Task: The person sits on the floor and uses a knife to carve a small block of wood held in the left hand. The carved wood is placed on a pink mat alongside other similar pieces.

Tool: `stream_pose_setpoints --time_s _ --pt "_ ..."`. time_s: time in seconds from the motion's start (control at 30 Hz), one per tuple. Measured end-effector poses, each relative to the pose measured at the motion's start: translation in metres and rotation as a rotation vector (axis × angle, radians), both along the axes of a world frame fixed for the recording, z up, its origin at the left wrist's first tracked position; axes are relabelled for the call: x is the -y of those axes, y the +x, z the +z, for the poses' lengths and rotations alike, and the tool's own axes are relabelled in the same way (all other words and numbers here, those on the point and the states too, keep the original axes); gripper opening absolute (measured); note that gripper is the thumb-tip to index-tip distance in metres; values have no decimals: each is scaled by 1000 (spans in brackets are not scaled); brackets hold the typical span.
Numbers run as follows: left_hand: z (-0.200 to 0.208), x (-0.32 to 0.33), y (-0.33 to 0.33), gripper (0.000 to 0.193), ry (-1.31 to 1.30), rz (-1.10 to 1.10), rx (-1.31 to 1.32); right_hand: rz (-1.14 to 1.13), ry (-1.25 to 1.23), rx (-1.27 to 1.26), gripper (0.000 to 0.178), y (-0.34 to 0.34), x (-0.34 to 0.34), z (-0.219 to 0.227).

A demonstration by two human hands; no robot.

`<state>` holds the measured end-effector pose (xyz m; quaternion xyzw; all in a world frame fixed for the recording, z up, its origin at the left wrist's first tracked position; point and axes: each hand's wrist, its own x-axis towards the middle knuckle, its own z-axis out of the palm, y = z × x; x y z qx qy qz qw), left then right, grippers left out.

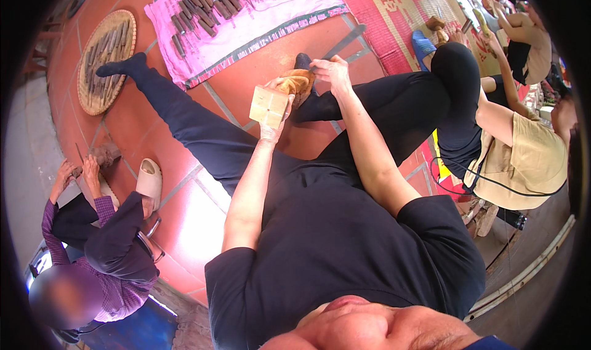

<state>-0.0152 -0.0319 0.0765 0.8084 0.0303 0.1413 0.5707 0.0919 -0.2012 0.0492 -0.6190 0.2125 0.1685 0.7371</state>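
My left hand (276, 127) is closed round a light wooden block (268, 106) with a flat square end turned toward me. Its far part is rounded, carved and more orange-brown, resting close to my dark-socked foot. My right hand (333, 73) is bent at that far part, its fingers pinched together near the carving; whatever sits between them is too small to make out. Just beyond the right hand a long grey blade (340, 45) slants up to the right. Whether the hand touches it, I cannot tell.
A pink printed sack (246, 33) carries several dark-handled carving tools (209, 8). More lie in a round woven tray (106, 60) by my left foot. One person (101, 251) sits at left holding a brown piece; others sit at right, near a red mat (381, 30).
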Motion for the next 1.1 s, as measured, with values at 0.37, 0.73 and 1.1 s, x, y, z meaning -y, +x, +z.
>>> stream_pose_setpoints --time_s 0.37,0.73,1.1 --pt "-2 0 -1 42 -2 3 -2 -8 22 32 17 3 1 -4" --pt "-7 0 2 41 11 -13 30 -20 4 98 13 4 -5 -14" --pt "-3 -1 3 42 82 -30 36 -9 50 110 11 4 -8 -12"
